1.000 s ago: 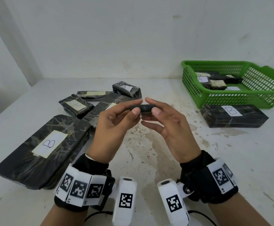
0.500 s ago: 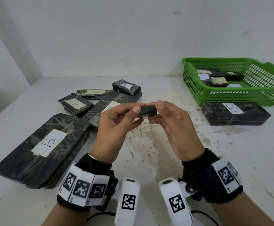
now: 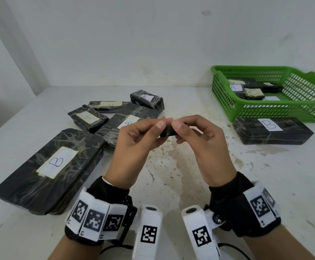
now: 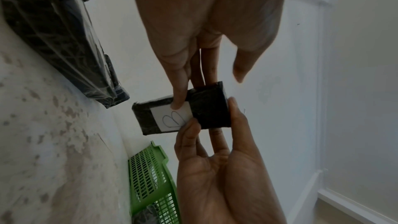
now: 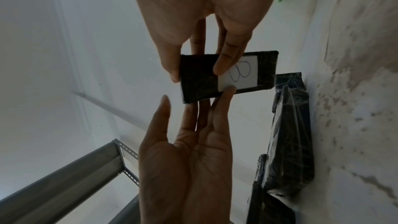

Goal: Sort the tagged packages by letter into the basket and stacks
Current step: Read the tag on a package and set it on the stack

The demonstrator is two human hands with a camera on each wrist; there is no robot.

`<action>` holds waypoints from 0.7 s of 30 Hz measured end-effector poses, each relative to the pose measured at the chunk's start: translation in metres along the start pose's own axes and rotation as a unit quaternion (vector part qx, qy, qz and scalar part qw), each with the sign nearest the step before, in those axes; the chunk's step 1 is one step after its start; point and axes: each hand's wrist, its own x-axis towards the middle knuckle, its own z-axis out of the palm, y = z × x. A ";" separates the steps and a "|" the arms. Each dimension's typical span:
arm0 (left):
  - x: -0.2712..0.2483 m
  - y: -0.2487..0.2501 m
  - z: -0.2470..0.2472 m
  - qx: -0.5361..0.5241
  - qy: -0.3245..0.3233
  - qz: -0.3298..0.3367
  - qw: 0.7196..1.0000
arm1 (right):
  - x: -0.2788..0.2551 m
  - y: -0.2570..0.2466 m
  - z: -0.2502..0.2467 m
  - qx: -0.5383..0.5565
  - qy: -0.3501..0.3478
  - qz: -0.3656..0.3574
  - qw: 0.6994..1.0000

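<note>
A small black package (image 3: 168,131) is held above the table's middle by both hands. My left hand (image 3: 158,128) pinches its left end and my right hand (image 3: 177,128) pinches its right end, thumbs nearly meeting on top. Its white tag faces down and away from the head view. The left wrist view shows that tag, marked B (image 4: 172,118), on the package (image 4: 206,108). The same package (image 5: 198,81) appears in the right wrist view. A green basket (image 3: 265,109) at the back right holds several tagged packages. A long B package (image 3: 273,131) lies in front of it.
A large flat B package (image 3: 49,169) lies at the near left. Behind it sit an A package (image 3: 88,118), a flat B package (image 3: 126,119), a small B package (image 3: 147,99) and one with an unreadable tag (image 3: 109,106). A wall closes the back.
The hands have drawn closer together on the small package. The thumbs now nearly touch on top, and the package has tilted slightly.
</note>
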 end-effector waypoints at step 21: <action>-0.001 0.000 0.005 0.047 -0.008 0.009 0.999 | 0.001 0.000 0.002 -0.026 0.033 0.020 0.999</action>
